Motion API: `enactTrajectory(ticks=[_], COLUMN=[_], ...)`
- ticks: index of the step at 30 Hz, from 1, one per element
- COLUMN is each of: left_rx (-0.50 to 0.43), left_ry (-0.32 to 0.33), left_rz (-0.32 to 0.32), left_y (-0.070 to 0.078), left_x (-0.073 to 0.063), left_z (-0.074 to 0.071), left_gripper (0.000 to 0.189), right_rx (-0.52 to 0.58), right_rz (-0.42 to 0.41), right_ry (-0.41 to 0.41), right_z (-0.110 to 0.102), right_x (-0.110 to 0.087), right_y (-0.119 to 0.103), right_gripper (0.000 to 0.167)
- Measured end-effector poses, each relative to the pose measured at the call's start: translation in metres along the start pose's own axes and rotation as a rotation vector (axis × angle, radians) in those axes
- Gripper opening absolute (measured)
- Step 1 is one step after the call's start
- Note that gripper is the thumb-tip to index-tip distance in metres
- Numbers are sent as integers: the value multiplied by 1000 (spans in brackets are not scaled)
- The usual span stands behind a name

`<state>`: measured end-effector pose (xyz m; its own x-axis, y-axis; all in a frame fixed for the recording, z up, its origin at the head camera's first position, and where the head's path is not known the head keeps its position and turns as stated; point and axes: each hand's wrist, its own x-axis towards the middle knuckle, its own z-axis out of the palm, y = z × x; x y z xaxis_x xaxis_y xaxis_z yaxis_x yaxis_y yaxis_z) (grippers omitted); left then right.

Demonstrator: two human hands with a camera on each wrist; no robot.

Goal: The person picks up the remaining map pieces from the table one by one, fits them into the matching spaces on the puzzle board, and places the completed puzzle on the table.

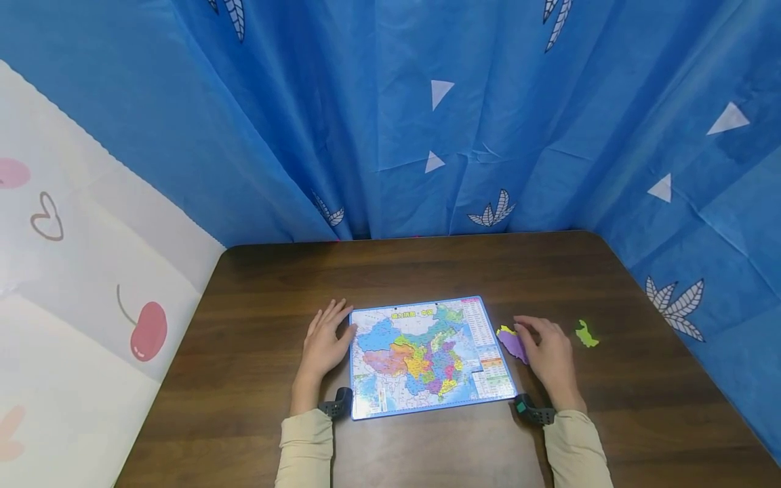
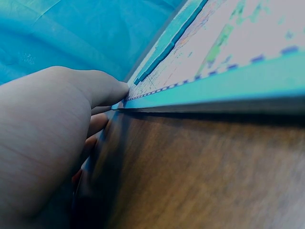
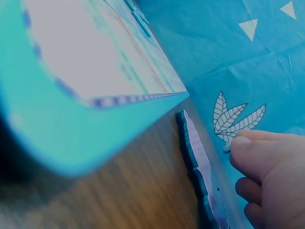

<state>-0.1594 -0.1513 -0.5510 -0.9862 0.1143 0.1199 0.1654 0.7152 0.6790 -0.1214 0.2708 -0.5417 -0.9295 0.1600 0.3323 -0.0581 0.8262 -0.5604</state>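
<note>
A map jigsaw board (image 1: 421, 359) with a blue rim and coloured regions lies on the table. Beside its left edge rests my left hand (image 1: 326, 342), fingers extended; in the left wrist view the thumb (image 2: 112, 90) touches the rim. To the right of the board, my right hand (image 1: 552, 359) is bent over the table. Its thumb and forefinger pinch a small puzzle piece (image 3: 227, 147), mostly hidden by the fingertips. Close to those fingers lies a purple puzzle piece (image 1: 512, 344) with a yellow part along its top. A green puzzle piece (image 1: 586, 334) lies farther right.
The dark wooden table (image 1: 262, 285) extends around the board. A blue curtain (image 1: 403, 122) with white triangles and leaves hangs behind and to the right. On the left hangs a white cloth (image 1: 79, 271) with cherry prints. Each wrist wears a black band (image 1: 537, 412).
</note>
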Motion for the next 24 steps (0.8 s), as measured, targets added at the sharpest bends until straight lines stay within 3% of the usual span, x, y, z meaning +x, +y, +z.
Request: enactTrajectory(ticks=[15, 24], left_rx=[-15, -9], left_ry=[12, -25], left_rz=[9, -24], left_y=[3, 3], left_x=[-1, -1], left_z=[-1, -3], left_gripper=[49, 49], right_rx=[9, 34], right_rz=[-32, -76], right_ry=[-17, -30], right_z=[5, 8], right_x=[-1, -1], right_y=[-5, -13], right_gripper=[23, 20])
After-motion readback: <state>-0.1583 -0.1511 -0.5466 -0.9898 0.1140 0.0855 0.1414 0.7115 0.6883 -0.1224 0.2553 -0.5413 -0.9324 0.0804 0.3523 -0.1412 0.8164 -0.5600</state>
